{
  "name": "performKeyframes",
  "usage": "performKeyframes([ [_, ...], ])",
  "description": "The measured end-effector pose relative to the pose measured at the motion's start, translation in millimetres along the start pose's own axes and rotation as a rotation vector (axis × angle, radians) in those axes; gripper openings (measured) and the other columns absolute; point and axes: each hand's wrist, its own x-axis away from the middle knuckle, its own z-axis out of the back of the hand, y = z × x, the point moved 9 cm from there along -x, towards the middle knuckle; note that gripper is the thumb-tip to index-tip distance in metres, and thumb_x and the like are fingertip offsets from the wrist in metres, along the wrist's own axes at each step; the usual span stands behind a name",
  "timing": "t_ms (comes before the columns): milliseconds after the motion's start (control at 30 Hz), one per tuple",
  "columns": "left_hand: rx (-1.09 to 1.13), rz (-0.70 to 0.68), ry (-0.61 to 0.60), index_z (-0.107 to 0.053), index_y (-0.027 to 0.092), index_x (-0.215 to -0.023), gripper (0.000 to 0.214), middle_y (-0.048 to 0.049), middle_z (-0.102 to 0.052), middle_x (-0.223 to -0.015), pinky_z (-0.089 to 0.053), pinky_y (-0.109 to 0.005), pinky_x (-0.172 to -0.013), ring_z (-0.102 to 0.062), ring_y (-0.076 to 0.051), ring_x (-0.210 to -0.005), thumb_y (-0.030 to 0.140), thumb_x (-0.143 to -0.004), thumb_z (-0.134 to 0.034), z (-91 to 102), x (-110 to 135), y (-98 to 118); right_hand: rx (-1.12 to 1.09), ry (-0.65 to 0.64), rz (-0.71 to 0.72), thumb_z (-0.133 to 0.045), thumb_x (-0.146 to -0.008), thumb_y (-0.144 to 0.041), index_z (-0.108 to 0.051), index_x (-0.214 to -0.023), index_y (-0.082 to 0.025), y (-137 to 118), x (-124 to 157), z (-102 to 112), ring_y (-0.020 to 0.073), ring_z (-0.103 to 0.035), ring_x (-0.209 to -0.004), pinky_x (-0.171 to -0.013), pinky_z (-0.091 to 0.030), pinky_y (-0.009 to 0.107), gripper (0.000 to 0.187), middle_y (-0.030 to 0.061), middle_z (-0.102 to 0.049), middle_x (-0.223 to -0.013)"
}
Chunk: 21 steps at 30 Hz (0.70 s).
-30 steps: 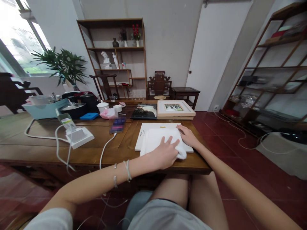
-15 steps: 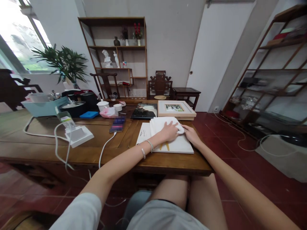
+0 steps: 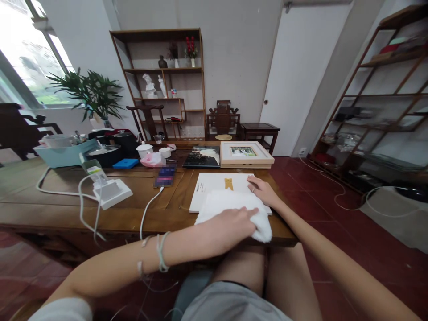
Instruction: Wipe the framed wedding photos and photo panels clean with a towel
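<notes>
Beneath the left hand (image 3: 232,227), whose grip I cannot tell, a towel (image 3: 224,201) partly covers the white board (image 3: 214,182); the right hand (image 3: 263,191), fingers extended, rests on that board's right edge.

White was shown by the cloth (image 3: 217,203) and by the board (image 3: 214,182), which was marked with a gold motif (image 3: 228,183) and printed with dark lettering (image 3: 201,188). The table (image 3: 180,211) was toned brown, and the floor (image 3: 317,205) was tiled in dark red. The frame (image 3: 247,165) was finished in pale wood. Pink and white were mixed in the bag (image 3: 153,159); bright blue was seen on the box (image 3: 125,163).
</notes>
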Motion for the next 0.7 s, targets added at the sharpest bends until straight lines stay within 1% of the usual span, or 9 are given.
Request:
performKeyframes([
  [100, -0.002, 0.162, 0.045, -0.059, 0.014, -0.091, 0.022, -0.0084, -0.062, -0.101, -0.047, -0.028, -0.074, -0.061, -0.017, -0.080, 0.005, -0.085, -0.040, 25.4, 12.2, -53.4, 0.095, -0.028, 0.040, -0.047, -0.080, -0.023, -0.059, -0.113, -0.014, -2.9, 0.8, -4.3, 0.0232, -0.046, -0.122, -0.103, -0.033, 0.039, 0.037, 0.0120, -0.055, -0.127],
  [167, -0.104, 0.277, 0.131, -0.058, 0.013, -0.098, 0.024, -0.0101, -0.062, -0.103, -0.047, -0.031, -0.077, -0.060, -0.020, -0.089, 0.006, -0.086, -0.039, 41.1, 17.5, -95.1, 0.121, -0.027, 0.033, -0.046, -0.081, -0.023, -0.058, -0.115, -0.013, -3.0, 1.0, -4.1, 0.0227, -0.048, -0.120, -0.103, -0.033, 0.039, 0.037, 0.0128, -0.055, -0.126],
  [233, -0.205, 0.371, 0.168, -0.057, 0.011, -0.104, 0.029, -0.0142, -0.053, -0.121, -0.045, -0.034, -0.083, -0.057, -0.023, -0.099, 0.004, -0.084, -0.039, 42.8, 21.7, -130.4, 0.133, -0.029, 0.029, -0.046, -0.081, -0.023, -0.058, -0.114, -0.012, -4.5, 1.3, -3.6, 0.0224, -0.049, -0.119, -0.103, -0.033, 0.038, 0.037, 0.0132, -0.055, -0.126],
  [300, -0.254, 0.381, 0.123, -0.060, 0.010, -0.103, 0.030, -0.0151, -0.040, -0.135, -0.040, -0.035, -0.092, -0.050, -0.024, -0.112, 0.002, -0.081, -0.041, 24.1, 22.3, -151.1, 0.139, -0.036, 0.024, -0.045, -0.081, -0.023, -0.058, -0.115, -0.011, -6.5, 1.7, -3.2, 0.0225, -0.047, -0.121, -0.104, -0.033, 0.037, 0.038, 0.0136, -0.054, -0.127],
  [367, -0.227, 0.343, 0.015, -0.064, 0.012, -0.093, 0.027, -0.0124, -0.034, -0.140, -0.035, -0.035, -0.098, -0.044, -0.024, -0.120, 0.002, -0.080, -0.042, -11.2, 21.1, -159.8, 0.143, -0.046, 0.015, -0.044, -0.082, -0.024, -0.057, -0.115, -0.010, -8.0, 2.2, -3.1, 0.0227, -0.046, -0.122, -0.104, -0.032, 0.037, 0.038, 0.0138, -0.052, -0.129],
  [433, -0.162, 0.350, -0.047, -0.065, 0.014, -0.090, 0.024, -0.0101, -0.033, -0.141, -0.032, -0.035, -0.101, -0.043, -0.023, -0.122, 0.010, -0.085, -0.042, -44.5, 20.9, -165.3, 0.147, -0.055, 0.013, -0.044, -0.082, -0.024, -0.057, -0.116, -0.010, -9.2, 2.8, -3.0, 0.0226, -0.045, -0.123, -0.105, -0.032, 0.037, 0.039, 0.0135, -0.052, -0.129],
  [500, -0.105, 0.353, -0.039, -0.065, 0.016, -0.093, 0.027, -0.0093, -0.031, -0.142, -0.028, -0.037, -0.103, -0.036, -0.022, -0.127, 0.021, -0.090, -0.039, -65.8, 18.4, -168.0, 0.150, -0.057, 0.014, -0.044, -0.082, -0.024, -0.057, -0.116, -0.010, -9.6, 3.1, -2.6, 0.0225, -0.045, -0.123, -0.105, -0.031, 0.037, 0.039, 0.0136, -0.052, -0.130],
  [600, -0.046, 0.356, -0.008, -0.062, 0.017, -0.101, 0.033, -0.0089, -0.028, -0.144, -0.025, -0.041, -0.105, -0.023, -0.022, -0.133, 0.033, -0.093, -0.034, -77.7, 10.2, -174.6, 0.147, -0.053, 0.012, -0.044, -0.082, -0.023, -0.057, -0.117, -0.010, -8.4, 3.0, -2.2, 0.0228, -0.044, -0.124, -0.106, -0.030, 0.037, 0.040, 0.0139, -0.051, -0.130],
  [700, -0.026, 0.383, -0.021, -0.062, 0.018, -0.104, 0.035, -0.0090, -0.031, -0.143, -0.026, -0.043, -0.103, -0.023, -0.024, -0.133, 0.036, -0.093, -0.033, -77.4, 2.5, -180.6, 0.143, -0.054, 0.016, -0.044, -0.082, -0.022, -0.057, -0.116, -0.010, -7.5, 2.8, -2.5, 0.0231, -0.044, -0.123, -0.106, -0.031, 0.038, 0.039, 0.0141, -0.052, -0.129],
])
